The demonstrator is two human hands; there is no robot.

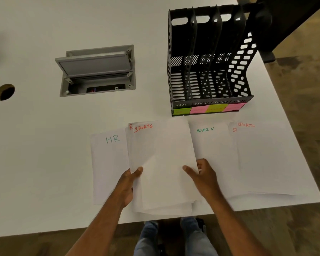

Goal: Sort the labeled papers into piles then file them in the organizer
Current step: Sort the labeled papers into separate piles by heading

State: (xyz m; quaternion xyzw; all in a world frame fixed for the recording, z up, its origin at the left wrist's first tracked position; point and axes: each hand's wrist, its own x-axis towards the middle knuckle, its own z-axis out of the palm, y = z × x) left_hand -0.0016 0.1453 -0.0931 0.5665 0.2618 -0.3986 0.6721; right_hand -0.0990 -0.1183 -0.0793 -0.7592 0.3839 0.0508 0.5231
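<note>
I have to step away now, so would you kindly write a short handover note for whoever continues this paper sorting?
Left hand: grips the left edge of the unsorted stack, thumb on top.
Right hand: pinches the stack's right edge at the top sheet, labelled SPORTS.
On the table: HR pile left of the stack, ADMIN pile to its right, SPORTS pile farthest right.
Organizer: stands behind the piles, its slots showing no paper, with coloured sticky labels on its front lip.
Done: three piles started.
Left: place the SPORTS sheet, sort the rest of the stack, then file every pile.
</note>
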